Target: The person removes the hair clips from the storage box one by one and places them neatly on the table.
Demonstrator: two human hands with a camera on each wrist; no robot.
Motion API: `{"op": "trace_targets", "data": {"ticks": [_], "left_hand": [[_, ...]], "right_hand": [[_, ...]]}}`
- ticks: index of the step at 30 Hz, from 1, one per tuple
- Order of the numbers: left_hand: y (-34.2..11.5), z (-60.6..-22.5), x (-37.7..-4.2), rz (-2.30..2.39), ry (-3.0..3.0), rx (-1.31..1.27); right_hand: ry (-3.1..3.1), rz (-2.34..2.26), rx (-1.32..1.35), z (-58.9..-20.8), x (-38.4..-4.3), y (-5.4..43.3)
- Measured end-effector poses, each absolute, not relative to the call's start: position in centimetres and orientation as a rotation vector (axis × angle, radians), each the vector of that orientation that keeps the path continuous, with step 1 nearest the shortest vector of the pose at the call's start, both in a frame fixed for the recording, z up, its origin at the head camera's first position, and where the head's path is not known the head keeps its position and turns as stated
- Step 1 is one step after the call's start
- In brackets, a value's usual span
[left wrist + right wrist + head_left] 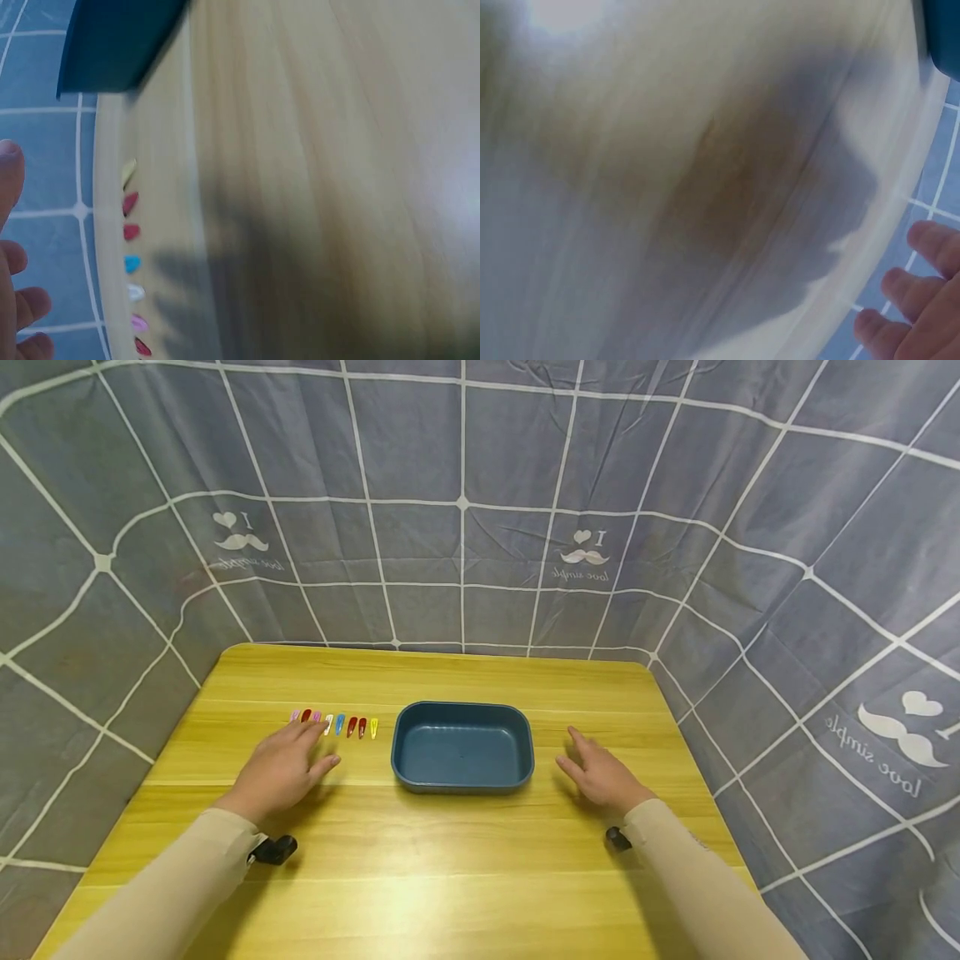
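Note:
A row of small snap hair clips in several colours lies on the table's left side. At its right end is a yellow clip [374,728], then red clips, a blue clip [341,724] and a white clip [136,292]; pink and red ones follow. My left hand [279,770] hovers just in front of the row's left part, fingers extended and holding nothing. Right of the clips stands a dark blue rectangular bin [462,789], with nothing seen inside. Beyond the bin's right side, my right hand [603,777] is held above the table with its fingers spread, touching nothing.
The yellow wood-grain table [442,877] has rounded far corners. Grey checked curtains [420,543] with white lines hang behind it and along both sides. Each wrist carries a small black camera, such as the left wrist's camera [274,850].

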State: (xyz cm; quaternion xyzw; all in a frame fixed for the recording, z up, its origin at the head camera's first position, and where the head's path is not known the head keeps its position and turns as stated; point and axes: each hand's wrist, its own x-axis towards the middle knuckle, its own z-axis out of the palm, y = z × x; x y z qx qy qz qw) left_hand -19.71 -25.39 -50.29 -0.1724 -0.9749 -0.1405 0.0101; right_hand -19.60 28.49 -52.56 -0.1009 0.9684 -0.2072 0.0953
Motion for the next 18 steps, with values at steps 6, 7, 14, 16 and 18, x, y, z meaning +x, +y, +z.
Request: {"op": "trace_targets", "data": {"ticks": [6,7,14,16,18], "left_hand": [[-23.9,-50.0,-19.9,-0.391,-3.047,-0.572],[-23.7,-49.9,-19.9,-0.388,-3.046,-0.575],[-21.4,-48.7,-19.6,-0.416,-3.015,-0.579],[-20.6,-48.5,-19.7,-0.418,-3.005,-0.583],[-19.6,-48.3,-19.7,-0.4,-2.997,-0.593]], "right_hand": [[2.938,-0.567,-0.344,-52.5,-19.6,28.6],[2.953,-0.557,-0.35,-52.5,-19.6,28.6],[3.004,-0.48,-0.314,-51.5,-19.3,27.6],[3.01,-0.475,-0.295,-51.0,-19.2,27.1],[3.018,-0.465,-0.288,-50.5,-19.2,26.4]]}}
